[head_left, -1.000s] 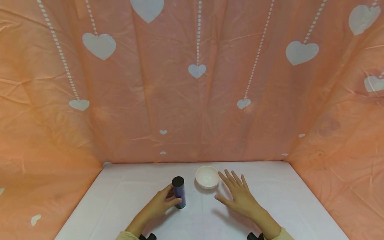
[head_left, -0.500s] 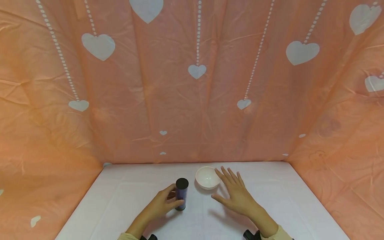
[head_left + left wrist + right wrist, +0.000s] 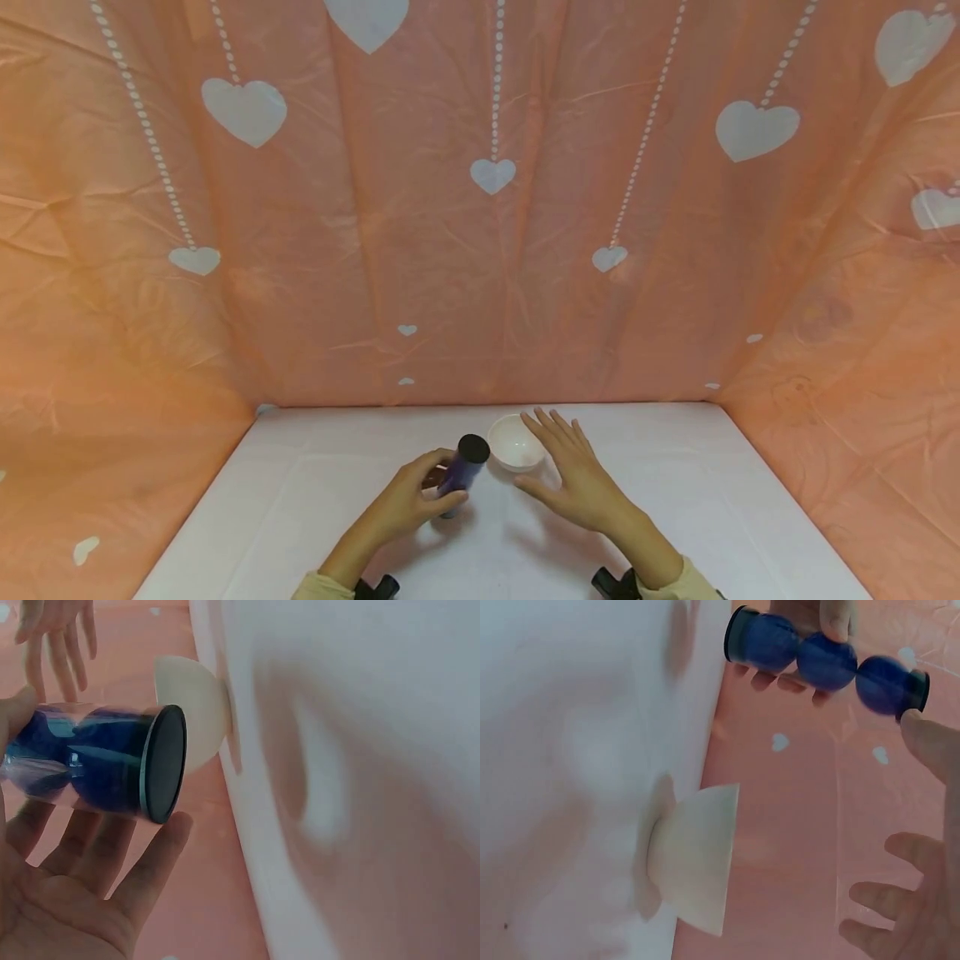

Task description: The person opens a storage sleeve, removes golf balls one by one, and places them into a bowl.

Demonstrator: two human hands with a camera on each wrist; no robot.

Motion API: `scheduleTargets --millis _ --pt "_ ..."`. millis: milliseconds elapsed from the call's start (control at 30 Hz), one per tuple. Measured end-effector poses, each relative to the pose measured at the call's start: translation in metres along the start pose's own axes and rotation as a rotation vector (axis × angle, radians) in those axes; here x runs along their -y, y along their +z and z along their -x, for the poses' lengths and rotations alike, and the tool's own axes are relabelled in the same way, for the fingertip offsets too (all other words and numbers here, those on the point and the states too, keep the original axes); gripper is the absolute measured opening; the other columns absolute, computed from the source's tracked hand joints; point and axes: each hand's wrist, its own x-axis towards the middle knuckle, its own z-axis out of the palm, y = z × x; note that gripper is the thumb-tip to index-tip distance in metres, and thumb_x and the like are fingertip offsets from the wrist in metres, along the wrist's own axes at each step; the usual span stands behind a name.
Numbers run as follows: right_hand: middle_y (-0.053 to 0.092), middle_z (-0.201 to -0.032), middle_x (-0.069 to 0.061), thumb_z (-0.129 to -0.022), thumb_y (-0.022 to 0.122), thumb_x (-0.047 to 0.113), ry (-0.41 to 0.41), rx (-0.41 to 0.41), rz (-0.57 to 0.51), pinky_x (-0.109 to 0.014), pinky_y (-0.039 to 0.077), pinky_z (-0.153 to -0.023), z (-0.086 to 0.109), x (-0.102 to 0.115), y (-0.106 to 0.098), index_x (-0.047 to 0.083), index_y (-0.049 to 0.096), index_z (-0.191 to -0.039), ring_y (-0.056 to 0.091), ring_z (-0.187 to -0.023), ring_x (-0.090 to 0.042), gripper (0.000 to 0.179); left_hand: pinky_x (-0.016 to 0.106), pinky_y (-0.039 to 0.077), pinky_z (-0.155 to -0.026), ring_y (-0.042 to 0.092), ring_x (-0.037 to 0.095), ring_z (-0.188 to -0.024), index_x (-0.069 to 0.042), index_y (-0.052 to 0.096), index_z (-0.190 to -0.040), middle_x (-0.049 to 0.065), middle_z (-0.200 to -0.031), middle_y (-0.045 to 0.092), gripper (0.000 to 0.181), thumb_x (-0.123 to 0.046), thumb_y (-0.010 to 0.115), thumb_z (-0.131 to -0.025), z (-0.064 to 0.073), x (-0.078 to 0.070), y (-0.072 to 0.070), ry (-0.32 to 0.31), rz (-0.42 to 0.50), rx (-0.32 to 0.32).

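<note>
A white tabletop [image 3: 285, 492] — faintly creased — bears a pale bowl [image 3: 514, 448] standing upright near its back edge.

Before me creased orange-pink sheeting [image 3: 435, 242] on the back and both sides, pale hearts [image 3: 757, 132] scattered over it, strings of white dots [image 3: 497, 75] rising from several, the left side [image 3: 112, 350] a yellower orange, a white bench [image 3: 322, 467] meeting the back, soft shadows [image 3: 555, 546] across its top
</note>
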Motion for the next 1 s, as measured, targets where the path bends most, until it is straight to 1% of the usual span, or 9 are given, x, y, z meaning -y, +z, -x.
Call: scheduleTargets --millis 33,133,233,367,467,567,700,800,1000 --pt "0.035 -0.173 -0.012 -0.096 0.079 0.049 -0.004 -0.002 -0.015 -0.067 0.014 -0.127 -0.001 0.001 0.000 0.020 0.038 -0.168 0.025 -0.161 -0.040 0.087 0.044 0.057 -0.102 0.071 0.028 -0.116 -0.013 0.064 -0.136 0.006 -0.129 0.069 0.046 -0.031 0.082 -0.097 -0.001 0.000 0.001 0.007 -0.009 -0.004" --pt "0.041 -0.169 -0.011 -0.096 0.082 0.039 -0.038 -0.027 -0.054 -0.064 0.021 -0.126 -0.002 0.004 -0.001 0.017 0.043 -0.165 0.032 -0.158 -0.040 0.082 0.038 0.059 -0.096 0.071 0.022 -0.111 -0.017 0.066 -0.134 0.002 -0.125 0.069 0.043 -0.030 0.084 -0.096 -0.003 -0.001 0.003 0.020 -0.028 -0.017" --pt "0.050 -0.163 -0.008 -0.095 0.084 0.030 -0.072 -0.056 -0.091 -0.064 0.030 -0.122 -0.002 0.007 0.000 0.015 0.049 -0.160 0.041 -0.154 -0.039 0.075 0.036 0.059 -0.091 0.070 0.020 -0.107 -0.019 0.068 -0.132 0.000 -0.122 0.069 0.042 -0.031 0.084 -0.096 -0.004 -0.001 0.004 0.028 -0.049 -0.026" --pt "0.056 -0.158 -0.005 -0.096 0.083 0.022 -0.092 -0.069 -0.138 -0.061 0.040 -0.117 -0.001 0.010 0.000 0.018 0.054 -0.156 0.048 -0.149 -0.034 0.067 0.037 0.059 -0.088 0.070 0.022 -0.105 -0.017 0.068 -0.133 0.002 -0.123 0.069 0.043 -0.030 0.085 -0.095 -0.005 -0.002 0.005 0.048 -0.069 -0.029" --pt "0.059 -0.155 -0.003 -0.096 0.082 0.017 -0.124 -0.075 -0.154 -0.054 0.046 -0.116 0.000 0.012 0.000 0.018 0.056 -0.154 0.053 -0.146 -0.030 0.063 0.036 0.059 -0.087 0.070 0.022 -0.104 -0.016 0.068 -0.133 0.004 -0.125 0.070 0.044 -0.031 0.085 -0.095 -0.005 -0.002 0.006 0.052 -0.074 -0.022" --pt "0.062 -0.151 0.002 -0.096 0.081 0.013 -0.171 -0.079 -0.168 -0.046 0.048 -0.115 0.000 0.013 0.001 0.017 0.059 -0.152 0.058 -0.141 -0.027 0.060 0.033 0.058 -0.085 0.070 0.017 -0.102 -0.019 0.067 -0.133 0.004 -0.125 0.073 0.044 -0.033 0.085 -0.095 -0.004 -0.002 0.006 0.036 -0.072 -0.001" --pt "0.067 -0.145 -0.001 -0.096 0.080 0.009 -0.227 -0.073 -0.208 -0.039 0.049 -0.114 -0.001 0.014 0.002 0.013 0.060 -0.149 0.062 -0.135 -0.023 0.057 0.031 0.057 -0.085 0.069 0.011 -0.099 -0.024 0.067 -0.132 0.002 -0.122 0.075 0.043 -0.036 0.085 -0.095 -0.004 -0.005 0.006 0.026 -0.066 0.015" --pt "0.069 -0.140 -0.004 -0.096 0.079 0.005 -0.274 -0.077 -0.226 -0.037 0.050 -0.112 -0.002 0.016 0.001 0.009 0.062 -0.147 0.066 -0.130 -0.023 0.054 0.032 0.058 -0.087 0.069 0.012 -0.102 -0.025 0.068 -0.133 0.002 -0.124 0.075 0.043 -0.035 0.085 -0.094 -0.004 -0.008 0.005 0.035 -0.067 0.016" --pt "0.070 -0.138 -0.005 -0.095 0.078 -0.001 -0.346 -0.088 -0.231 -0.031 0.051 -0.109 -0.003 0.017 0.000 0.005 0.061 -0.146 0.069 -0.124 -0.022 0.054 0.035 0.058 -0.093 0.071 0.020 -0.110 -0.024 0.070 -0.135 0.004 -0.128 0.075 0.045 -0.031 0.086 -0.094 -0.004 -0.014 0.003 0.030 -0.055 0.021"
